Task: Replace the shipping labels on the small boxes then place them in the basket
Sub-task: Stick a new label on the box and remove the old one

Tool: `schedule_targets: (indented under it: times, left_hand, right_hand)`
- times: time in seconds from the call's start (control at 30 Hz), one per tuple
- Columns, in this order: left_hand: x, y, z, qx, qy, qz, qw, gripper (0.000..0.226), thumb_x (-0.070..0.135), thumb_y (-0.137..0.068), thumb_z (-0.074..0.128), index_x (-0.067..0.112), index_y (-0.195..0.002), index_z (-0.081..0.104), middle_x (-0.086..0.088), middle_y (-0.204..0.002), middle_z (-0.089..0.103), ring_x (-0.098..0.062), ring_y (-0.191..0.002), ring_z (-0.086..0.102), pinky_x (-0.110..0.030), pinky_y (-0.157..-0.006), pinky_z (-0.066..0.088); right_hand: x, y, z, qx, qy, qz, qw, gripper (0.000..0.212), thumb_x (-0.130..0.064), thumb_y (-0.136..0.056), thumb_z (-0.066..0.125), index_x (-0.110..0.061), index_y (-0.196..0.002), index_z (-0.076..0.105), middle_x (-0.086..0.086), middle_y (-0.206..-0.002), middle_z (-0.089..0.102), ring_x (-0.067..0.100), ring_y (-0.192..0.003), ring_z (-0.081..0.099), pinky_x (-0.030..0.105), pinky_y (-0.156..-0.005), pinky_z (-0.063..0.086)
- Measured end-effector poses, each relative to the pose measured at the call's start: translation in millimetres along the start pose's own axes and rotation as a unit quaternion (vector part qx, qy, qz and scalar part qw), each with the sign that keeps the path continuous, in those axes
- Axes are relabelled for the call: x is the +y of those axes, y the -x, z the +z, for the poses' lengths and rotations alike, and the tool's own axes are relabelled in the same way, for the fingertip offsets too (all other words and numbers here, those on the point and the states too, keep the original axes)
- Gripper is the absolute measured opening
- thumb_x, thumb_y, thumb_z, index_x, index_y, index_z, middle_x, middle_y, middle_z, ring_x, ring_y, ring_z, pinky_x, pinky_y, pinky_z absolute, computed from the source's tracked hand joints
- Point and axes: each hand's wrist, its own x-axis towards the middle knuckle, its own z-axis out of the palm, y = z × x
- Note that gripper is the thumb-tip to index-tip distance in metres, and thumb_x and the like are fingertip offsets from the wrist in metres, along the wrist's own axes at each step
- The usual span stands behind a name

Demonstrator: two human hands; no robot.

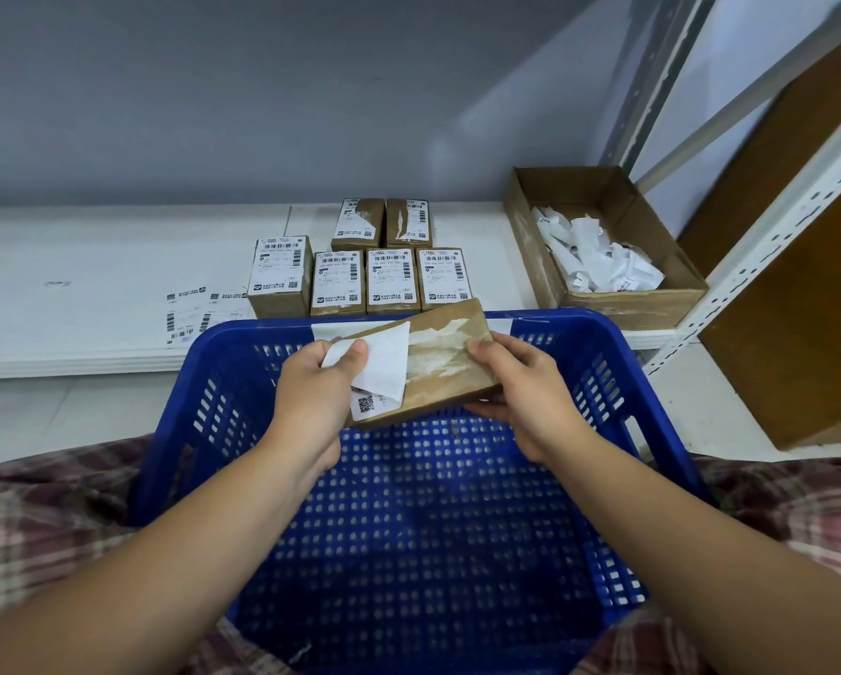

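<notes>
A plain grey wall (262,90) backs a low white shelf (92,285) set in a white metal rack. Six small brown cardboard boxes (365,280) with white printed shipping labels stand together on the shelf, four in the front row and two behind. A few loose white printed labels (189,309) lie flat on the shelf just left of them. To the right sits an open brown cardboard carton (628,304) holding crumpled white label scraps (594,260).

A blue perforated plastic basket (243,328) rests on the person's lap, over plaid fabric (43,518), with nothing visible inside it. Above its far end both hands hold another small brown cardboard box (450,377), tilted, its top showing torn white paper residue. The left hand (318,392) pinches a white shipping label (384,367) between thumb and fingers. The label is peeled up and folded back, its lower corner with a square code stuck to the box. The right hand (521,387) grips the right end of the box, thumb on top and fingers beneath.
</notes>
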Motion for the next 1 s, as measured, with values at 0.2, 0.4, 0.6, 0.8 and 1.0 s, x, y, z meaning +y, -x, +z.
schedule_targets:
  times: [0.2, 0.4, 0.6, 0.8, 1.0]
  left_hand:
    - [-2, -2, 0, 0.016, 0.006, 0.004, 1.0, 0.017, 0.018, -0.094, 0.057, 0.013, -0.078, 0.059, 0.0, -0.078, 0.067, -0.012, -0.069, 0.063, -0.019, -0.052, 0.046]
    - [-3, -4, 0, 0.021, 0.019, 0.008, 1.0, 0.02, 0.017, -0.095, 0.056, 0.013, -0.075, 0.057, 0.001, -0.076, 0.066, -0.005, -0.06, 0.062, -0.014, -0.045, 0.045]
    - [-3, -8, -2, 0.0, 0.063, 0.002, 0.998, 0.018, 0.016, -0.097, 0.052, 0.013, -0.08, 0.056, 0.0, -0.086, 0.067, -0.009, -0.076, 0.064, -0.021, -0.06, 0.05]
    - [-4, -8, -6, -0.033, 0.137, 0.008, 0.99, 0.013, 0.011, -0.097, 0.049, 0.009, -0.091, 0.06, -0.004, -0.095, 0.069, -0.014, -0.088, 0.066, -0.027, -0.078, 0.055]
    - [-1, -8, -9, -0.028, 0.199, -0.01, 0.979, 0.01, 0.009, -0.098, 0.047, 0.008, -0.091, 0.055, -0.005, -0.095, 0.066, -0.014, -0.087, 0.066, -0.032, -0.075, 0.057]
  right_hand:
    - [-1, -1, -1, 0.006, -0.014, 0.014, 1.0, 0.044, -0.027, -0.088, 0.069, -0.012, -0.128, 0.058, 0.006, -0.111, 0.066, 0.019, -0.093, 0.07, 0.034, -0.074, 0.061]
    - [-2, -2, -2, 0.011, -0.027, 0.015, 0.999, 0.036, -0.026, -0.089, 0.068, -0.012, -0.121, 0.061, 0.004, -0.102, 0.067, 0.018, -0.091, 0.069, 0.032, -0.071, 0.06]
    - [-4, -3, -6, 0.013, -0.034, 0.014, 0.999, 0.019, -0.026, -0.089, 0.068, -0.017, -0.105, 0.066, 0.005, -0.102, 0.067, 0.022, -0.097, 0.068, 0.031, -0.069, 0.058]
    - [-7, -4, -9, 0.016, -0.06, 0.033, 0.998, 0.022, -0.028, -0.088, 0.068, -0.014, -0.105, 0.065, 0.007, -0.102, 0.067, 0.022, -0.092, 0.069, 0.03, -0.066, 0.058]
    - [-8, -4, -13, 0.011, -0.076, 0.054, 0.996, 0.026, -0.029, -0.088, 0.067, -0.013, -0.109, 0.063, 0.01, -0.108, 0.067, 0.024, -0.095, 0.069, 0.034, -0.073, 0.059]
